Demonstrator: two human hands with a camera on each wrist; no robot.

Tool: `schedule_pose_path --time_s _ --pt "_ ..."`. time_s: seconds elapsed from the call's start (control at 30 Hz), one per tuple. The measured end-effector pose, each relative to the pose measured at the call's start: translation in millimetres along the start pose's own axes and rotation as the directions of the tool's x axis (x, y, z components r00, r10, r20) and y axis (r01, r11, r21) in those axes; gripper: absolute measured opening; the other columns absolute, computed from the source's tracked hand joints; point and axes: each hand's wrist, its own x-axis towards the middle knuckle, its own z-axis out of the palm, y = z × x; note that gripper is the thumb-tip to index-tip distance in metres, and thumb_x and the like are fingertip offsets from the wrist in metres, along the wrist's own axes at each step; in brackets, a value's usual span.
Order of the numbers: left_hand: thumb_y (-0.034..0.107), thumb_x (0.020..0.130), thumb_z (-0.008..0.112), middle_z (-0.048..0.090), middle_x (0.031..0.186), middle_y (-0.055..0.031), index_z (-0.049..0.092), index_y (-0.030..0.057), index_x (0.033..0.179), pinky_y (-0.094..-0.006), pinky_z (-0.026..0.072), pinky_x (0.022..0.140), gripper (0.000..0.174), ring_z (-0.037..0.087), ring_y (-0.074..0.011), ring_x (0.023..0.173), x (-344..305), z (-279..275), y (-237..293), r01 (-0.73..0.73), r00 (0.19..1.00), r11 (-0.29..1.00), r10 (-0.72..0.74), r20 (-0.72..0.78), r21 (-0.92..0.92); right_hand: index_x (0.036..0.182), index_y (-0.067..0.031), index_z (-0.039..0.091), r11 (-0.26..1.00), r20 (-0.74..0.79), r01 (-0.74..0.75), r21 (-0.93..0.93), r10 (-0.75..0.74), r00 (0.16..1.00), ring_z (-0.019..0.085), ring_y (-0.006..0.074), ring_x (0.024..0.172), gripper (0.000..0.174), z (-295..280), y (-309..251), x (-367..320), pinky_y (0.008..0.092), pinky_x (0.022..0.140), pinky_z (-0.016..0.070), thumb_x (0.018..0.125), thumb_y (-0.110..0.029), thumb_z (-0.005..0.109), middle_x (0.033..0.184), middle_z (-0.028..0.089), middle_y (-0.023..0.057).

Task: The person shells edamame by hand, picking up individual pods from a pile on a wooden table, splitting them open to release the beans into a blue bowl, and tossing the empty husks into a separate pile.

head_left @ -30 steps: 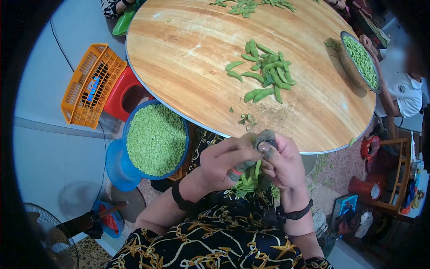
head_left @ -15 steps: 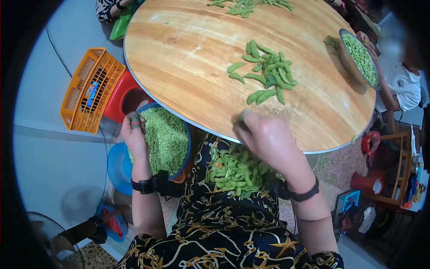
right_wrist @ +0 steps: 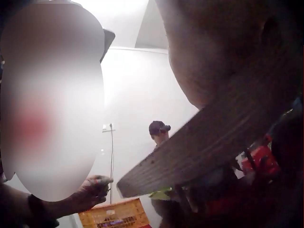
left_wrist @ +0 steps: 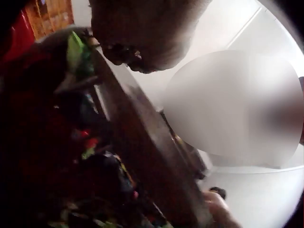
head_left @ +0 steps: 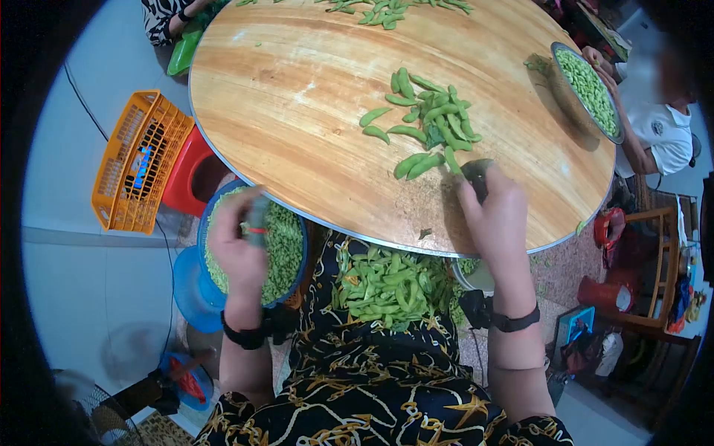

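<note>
In the head view, my left hand (head_left: 242, 241) is over the blue basin (head_left: 303, 262) of shelled green beans (head_left: 284, 241), fingers loosely bent, nothing visible in them. My right hand (head_left: 500, 212) reaches low over the round wooden table (head_left: 297, 126); its fingertips, one darkly covered, are at the end of a green pod (head_left: 451, 161) beside the pod pile (head_left: 446, 119). Whether they touch it is unclear. More pods (head_left: 390, 286) lie on my lap. The left wrist view shows my left hand (left_wrist: 147, 33) dark; the right wrist view shows my right hand (right_wrist: 218, 52) above the table edge (right_wrist: 156, 175).
A metal bowl of beans (head_left: 587, 93) stands at the table's right, with a person (head_left: 658, 137) beside it. Left of the table are an orange crate (head_left: 137, 167), a red stool (head_left: 178, 175) and a blue tub (head_left: 195, 286). A fan (head_left: 93, 401) is at lower left.
My hands were together over my lap, then parted, the left to the basin. Since then my right hand has moved right and farther onto the table, to the pods.
</note>
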Motion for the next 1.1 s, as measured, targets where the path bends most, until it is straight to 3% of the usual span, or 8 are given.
schedule_pose_path --time_s 0.13,0.33,0.4,0.47,0.53,0.6,0.9,1.1 --pt "0.001 0.065 0.061 0.057 0.079 -0.0069 0.062 0.0054 0.101 -0.0303 0.0459 0.059 0.036 0.055 -0.0219 0.066 5.5 54.4 65.2 -0.558 0.741 0.83 0.511 0.435 -0.024 0.082 0.0028 0.057 0.942 0.158 -0.138 0.307 0.092 0.983 0.05 0.0125 0.051 0.014 -17.0 -15.3 -8.4 0.0279 0.05 0.0408 0.078 -0.009 0.062 0.058 0.054 0.0095" --pt "0.003 0.066 0.066 0.057 0.079 -0.0089 0.062 0.0048 0.095 -0.0322 0.0454 0.061 0.029 0.057 -0.0223 0.071 0.8 97.9 78.9 -0.546 0.73 0.838 0.475 0.492 0.0 0.081 0.002 0.057 0.678 0.332 -0.346 0.649 0.157 0.93 0.044 0.0044 0.058 0.013 -21.7 -23.6 -30.3 0.0219 0.052 0.0383 0.084 -0.01 0.056 0.064 0.053 -0.0015" --pt "0.005 0.074 0.063 0.058 0.078 -0.0078 0.061 0.0027 0.093 -0.0255 0.0446 0.06 0.018 0.057 -0.0167 0.069 -3.6 99.3 78.7 -0.149 0.852 0.968 0.229 0.472 -0.201 0.088 0.0005 0.057 0.63 0.294 -0.308 0.713 0.13 0.947 0.042 0.003 0.059 0.016 -20.2 -16.2 -32.9 0.0191 0.052 0.0353 0.09 -0.014 0.051 0.068 0.051 -0.0027" --pt "0.006 0.077 0.063 0.059 0.079 -0.0067 0.061 0.0017 0.092 -0.0242 0.0447 0.061 0.015 0.057 -0.014 0.07 -6.8 104.7 69.7 0.021 0.873 0.918 0.176 0.455 -0.396 0.098 -0.0015 0.055 0.36 0.509 -0.497 0.79 0.068 0.858 0.038 0.0028 0.057 0.02 -27.7 -18.6 -32.2 0.0174 0.05 0.0313 0.093 -0.018 0.045 0.067 0.047 -0.0033" --pt "0.007 0.08 0.062 0.059 0.079 -0.0055 0.06 0.0008 0.091 -0.023 0.0447 0.062 0.013 0.057 -0.0113 0.072 -8.6 104.7 72.9 0.183 0.887 0.802 0.114 0.448 -0.568 0.097 -0.0034 0.053 0.308 0.579 -0.567 0.764 0.063 0.813 0.034 0.0038 0.054 0.023 -27.2 -21.9 -38.3 0.0176 0.048 0.0283 0.096 -0.022 0.04 0.063 0.043 -0.0046" --pt "0.004 0.08 0.061 0.058 0.082 -0.0038 0.059 -0.0007 0.091 -0.0232 0.0449 0.062 0.012 0.055 -0.0089 0.074 -13.0 101.6 85.0 0.634 0.754 0.413 -0.142 0.641 -0.654 0.089 -0.004 0.051 0.226 0.639 -0.613 0.757 -0.061 0.767 0.035 0.0037 0.054 0.025 -25.4 -20.3 -42.8 0.0181 0.048 0.0284 0.096 -0.024 0.038 0.062 0.043 -0.0042" --pt "0.003 0.08 0.061 0.054 0.082 -0.0043 0.057 -0.0016 0.089 -0.0217 0.0447 0.062 0.011 0.053 -0.0085 0.069 -26.8 111.2 72.8 0.177 0.943 0.806 0.026 0.331 -0.565 0.087 -0.0044 0.051 0.106 0.68 -0.674 0.731 -0.044 0.731 0.035 0.0031 0.049 0.021 -22.1 -25.8 -44.8 0.0173 0.044 0.0263 0.095 -0.019 0.039 0.061 0.045 -0.0036" --pt "0.005 0.082 0.06 0.054 0.079 -0.002 0.057 -0.0001 0.085 -0.0199 0.0408 0.057 0.006 0.049 -0.0061 0.066 -22.2 100.4 82.6 0.419 0.804 0.724 -0.017 0.594 -0.547 0.092 -0.0049 0.053 0.054 0.648 -0.65 0.758 0.059 0.76 0.034 0.0025 0.047 0.016 -17.2 -28.4 -45.9 0.0167 0.042 0.0257 0.095 -0.016 0.041 0.06 0.045 -0.0046"
